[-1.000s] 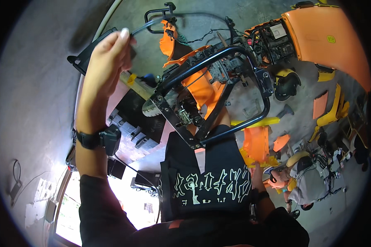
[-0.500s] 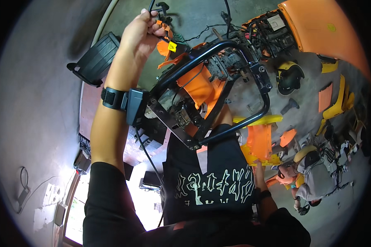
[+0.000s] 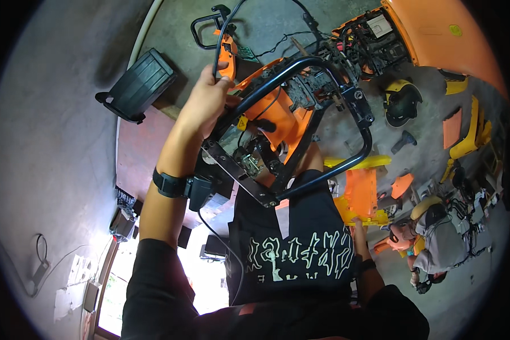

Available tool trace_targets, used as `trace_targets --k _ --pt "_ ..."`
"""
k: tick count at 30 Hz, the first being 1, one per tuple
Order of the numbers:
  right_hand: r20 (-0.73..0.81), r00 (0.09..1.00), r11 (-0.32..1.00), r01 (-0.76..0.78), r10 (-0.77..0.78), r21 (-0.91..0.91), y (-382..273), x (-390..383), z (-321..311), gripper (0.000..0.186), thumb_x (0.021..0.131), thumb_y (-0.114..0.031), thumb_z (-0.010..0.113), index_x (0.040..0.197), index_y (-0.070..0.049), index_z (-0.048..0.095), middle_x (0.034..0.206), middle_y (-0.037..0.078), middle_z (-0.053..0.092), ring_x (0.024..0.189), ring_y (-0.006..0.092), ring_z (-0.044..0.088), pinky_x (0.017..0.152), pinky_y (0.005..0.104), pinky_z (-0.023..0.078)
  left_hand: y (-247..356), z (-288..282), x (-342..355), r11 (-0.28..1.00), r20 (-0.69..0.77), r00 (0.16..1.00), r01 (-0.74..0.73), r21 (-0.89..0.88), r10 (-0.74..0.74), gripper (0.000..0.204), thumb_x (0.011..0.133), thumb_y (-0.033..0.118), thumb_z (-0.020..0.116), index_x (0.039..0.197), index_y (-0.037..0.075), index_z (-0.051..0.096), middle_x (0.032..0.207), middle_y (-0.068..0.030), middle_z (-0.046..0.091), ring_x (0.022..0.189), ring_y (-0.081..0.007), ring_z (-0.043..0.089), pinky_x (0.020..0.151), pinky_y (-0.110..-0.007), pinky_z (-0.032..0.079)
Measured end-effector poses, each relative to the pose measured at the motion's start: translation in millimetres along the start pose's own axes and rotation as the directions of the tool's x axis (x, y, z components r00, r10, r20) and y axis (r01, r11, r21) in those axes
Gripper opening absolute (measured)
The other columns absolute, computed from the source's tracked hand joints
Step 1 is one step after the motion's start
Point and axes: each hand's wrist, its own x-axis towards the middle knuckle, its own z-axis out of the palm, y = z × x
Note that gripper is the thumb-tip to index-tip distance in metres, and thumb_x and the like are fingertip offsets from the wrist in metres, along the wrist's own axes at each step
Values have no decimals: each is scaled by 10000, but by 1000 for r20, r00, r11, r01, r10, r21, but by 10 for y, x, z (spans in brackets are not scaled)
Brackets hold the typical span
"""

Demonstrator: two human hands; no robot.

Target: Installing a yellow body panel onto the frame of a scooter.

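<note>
My left hand (image 3: 205, 99) is closed round a black cable (image 3: 223, 29) beside the left bar of a black tubular frame (image 3: 292, 67). A yellow warning tag (image 3: 242, 123) shows within the frame, below that hand. Inside the frame are an orange panel (image 3: 271, 116) and a metal mechanism (image 3: 251, 163). Low on the right, my right hand (image 3: 359, 228) grips the yellow lower edge of an orange-and-yellow panel (image 3: 361, 190); part of its fingers is hidden.
A black bin (image 3: 139, 84) lies at the left by the wall. Wiring and an orange body shell (image 3: 447, 34) fill the far right, with a yellow-and-black helmet (image 3: 402, 103) and loose panels on the floor. Another person (image 3: 439, 238) works at the right.
My left hand has come down nearer the frame, still on the cable, which now arcs above it. The yellow tag has moved down inside the frame. My right hand stays at the panel.
</note>
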Motion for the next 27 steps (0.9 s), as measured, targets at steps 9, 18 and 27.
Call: trace_targets --k 9,18,27 --pt "8 1000 999 -16 16 -29 -105 -67 119 467 852 -206 645 1271 -56 504 1168 38 577 1041 152 562 900 269 439 -244 52 -41 800 -33 938 -277 532 346 417 1001 253 507 1335 23 414 964 -183 621 699 -188 660 571 -320 536" --pt "-47 992 978 -126 120 -167 65 39 -58 498 870 -253 645 1322 -123 483 1237 -12 541 1142 135 491 979 343 366 -126 170 -168 737 -85 852 -393 549 517 525 942 253 619 1360 21 402 1149 -244 571 916 -257 646 723 -347 541" --pt "0 1000 993 8 -8 -117 187 82 -68 493 886 -197 632 1334 -77 466 1238 27 553 1070 158 549 901 275 425 -425 693 -406 -390 818 427 -728 564 385 425 790 278 684 1149 64 609 1064 -88 606 1039 -277 569 896 -365 459"
